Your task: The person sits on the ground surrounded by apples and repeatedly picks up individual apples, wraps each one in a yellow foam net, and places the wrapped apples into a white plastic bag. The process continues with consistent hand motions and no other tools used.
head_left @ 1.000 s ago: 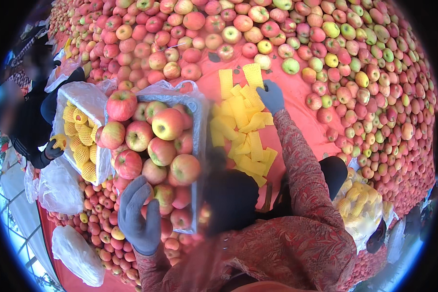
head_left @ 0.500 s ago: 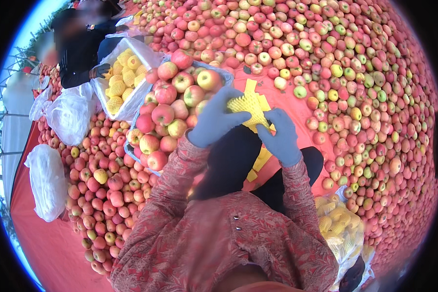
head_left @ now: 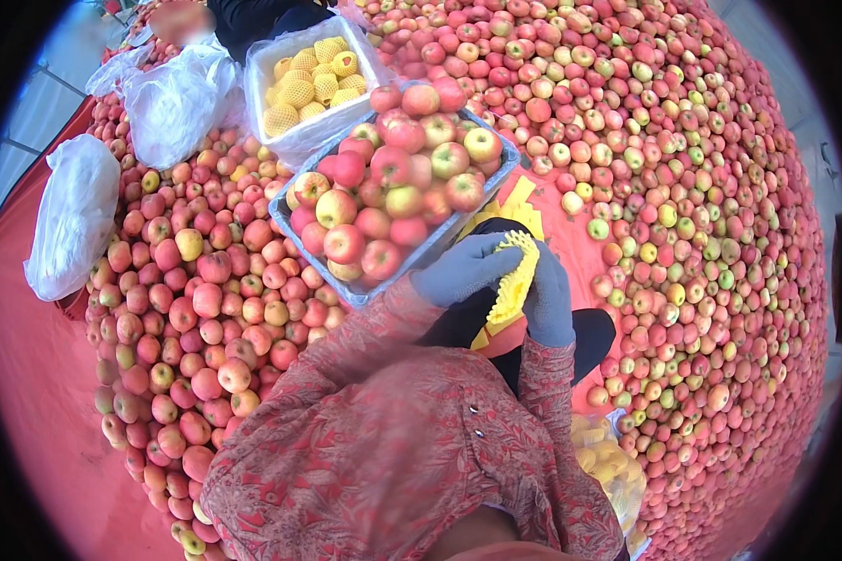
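Between my two grey-gloved hands is a yellow foam net sleeve [head_left: 514,292], held upright above my lap. My left hand [head_left: 466,268] pinches it from the left side. On the other side, my right hand [head_left: 548,297] is closed against it, its fingers partly hidden behind the foam. The sleeve looks narrow, and I cannot tell whether an apple is inside. Just beyond my left hand stands a blue crate [head_left: 440,238] heaped with red and yellow-green apples [head_left: 390,166]. More flat yellow sleeves [head_left: 522,198] lie between the crate and my knees.
A white lined box [head_left: 269,131] of sleeved apples stands behind the crate, near a person in dark clothes [head_left: 262,21]. Loose apples [head_left: 692,280] cover the right; others [head_left: 206,299] lie left. Plastic bags [head_left: 73,220] rest far left. A bag of yellow sleeves [head_left: 610,467] sits by my right side.
My view has shifted, so the crate appears nearer the centre. Both hands have drawn closer together and lower, and the sleeve has turned from broad to narrow and upright.
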